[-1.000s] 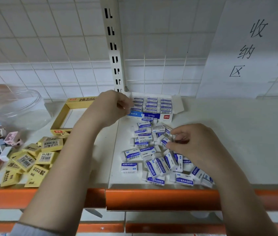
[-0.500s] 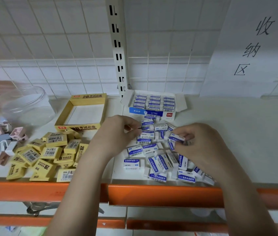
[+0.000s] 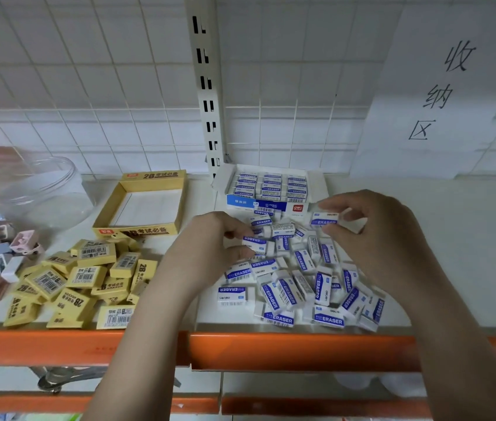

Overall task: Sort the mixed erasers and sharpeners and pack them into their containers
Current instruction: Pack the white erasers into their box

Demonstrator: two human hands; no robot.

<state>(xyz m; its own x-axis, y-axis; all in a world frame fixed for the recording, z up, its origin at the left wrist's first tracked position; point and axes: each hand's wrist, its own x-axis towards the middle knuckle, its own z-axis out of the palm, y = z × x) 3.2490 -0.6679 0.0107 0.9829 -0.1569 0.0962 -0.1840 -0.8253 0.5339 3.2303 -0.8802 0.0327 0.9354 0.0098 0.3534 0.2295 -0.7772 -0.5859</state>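
Right now your right hand (image 3: 374,238) pinches one white eraser (image 3: 324,219) just in front of the blue eraser box (image 3: 266,205), while your left hand (image 3: 210,241) grips another eraser (image 3: 256,242) over the loose pile (image 3: 301,284) before that box.

White erasers (image 3: 283,294) read "ERASER"; yellow box (image 3: 146,230) "2B"; wall sheet (image 3: 441,95) "收纳区".
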